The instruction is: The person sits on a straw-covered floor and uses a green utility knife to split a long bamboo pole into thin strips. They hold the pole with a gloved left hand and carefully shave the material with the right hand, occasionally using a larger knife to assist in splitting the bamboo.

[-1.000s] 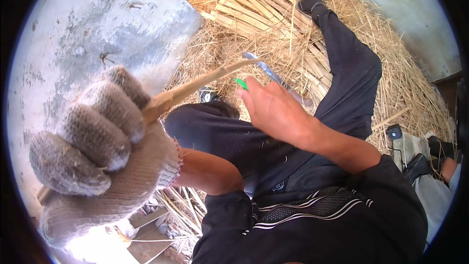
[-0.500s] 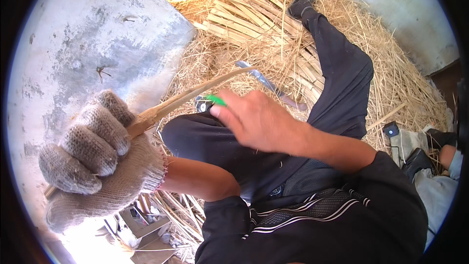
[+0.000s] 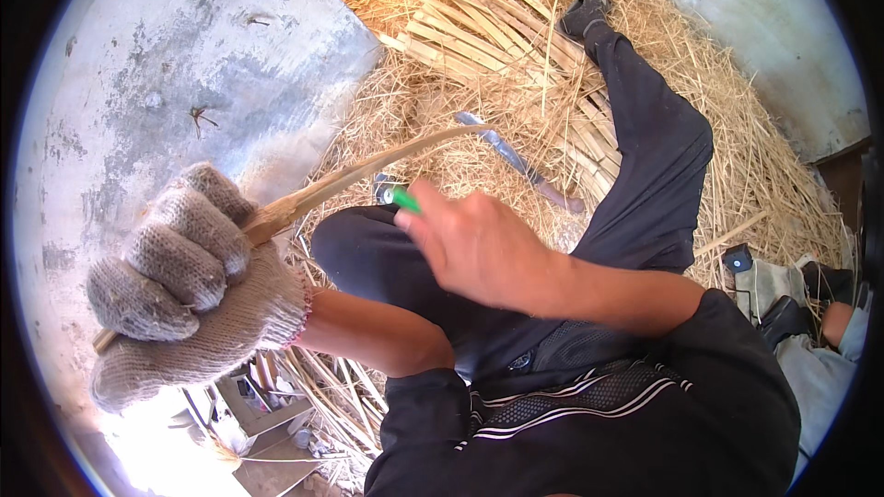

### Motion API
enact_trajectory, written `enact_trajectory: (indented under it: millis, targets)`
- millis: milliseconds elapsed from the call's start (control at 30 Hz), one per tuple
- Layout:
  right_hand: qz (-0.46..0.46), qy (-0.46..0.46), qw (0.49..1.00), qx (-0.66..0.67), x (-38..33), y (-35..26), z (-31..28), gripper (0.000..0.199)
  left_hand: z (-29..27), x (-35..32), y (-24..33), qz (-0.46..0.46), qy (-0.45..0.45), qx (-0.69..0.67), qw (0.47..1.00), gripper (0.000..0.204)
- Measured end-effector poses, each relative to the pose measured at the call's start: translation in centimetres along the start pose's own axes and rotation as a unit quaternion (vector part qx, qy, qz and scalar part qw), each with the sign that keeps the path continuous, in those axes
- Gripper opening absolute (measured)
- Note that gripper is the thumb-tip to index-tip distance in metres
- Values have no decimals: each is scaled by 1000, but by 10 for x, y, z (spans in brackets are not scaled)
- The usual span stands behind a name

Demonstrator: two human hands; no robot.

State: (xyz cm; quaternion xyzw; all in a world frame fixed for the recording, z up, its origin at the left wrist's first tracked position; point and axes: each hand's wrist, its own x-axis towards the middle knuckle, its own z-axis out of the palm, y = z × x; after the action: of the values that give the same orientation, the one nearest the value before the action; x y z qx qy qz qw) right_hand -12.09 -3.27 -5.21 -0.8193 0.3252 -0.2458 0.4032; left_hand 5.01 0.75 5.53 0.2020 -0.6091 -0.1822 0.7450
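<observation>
My left hand [image 3: 189, 285], in a grey knitted glove, is closed around the thick end of a long curved bamboo strip [image 3: 345, 177]. The strip rises to the right and tapers to a thin tip, while a short butt pokes out beneath the glove's fingers. Bare and closed, my right hand [image 3: 483, 248] grips a small tool with a green handle [image 3: 403, 200], just below the middle of the strip. The fingers hide most of that tool, so its kind does not show. A gap separates the right hand from the strip.
A large knife [image 3: 505, 149] with a wooden handle lies on the shavings [image 3: 396, 97] ahead. Flat bamboo slats [image 3: 479, 32] are piled beyond it. A weathered grey panel [image 3: 203, 64] stands left. At the right edge, part of another person [image 3: 824, 368] shows.
My right hand has come slightly down toward my body with the green-handled tool, farther from the strip. The left hand keeps its grip; the whole view has shifted a little.
</observation>
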Motion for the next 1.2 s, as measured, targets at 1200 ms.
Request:
enact_trajectory:
  millis: [1200]
  targets:
    - [-2, 82, 996, -24, 41, 74, 49, 28, 12, -5, -8, 52, 151, 146, 976, 67]
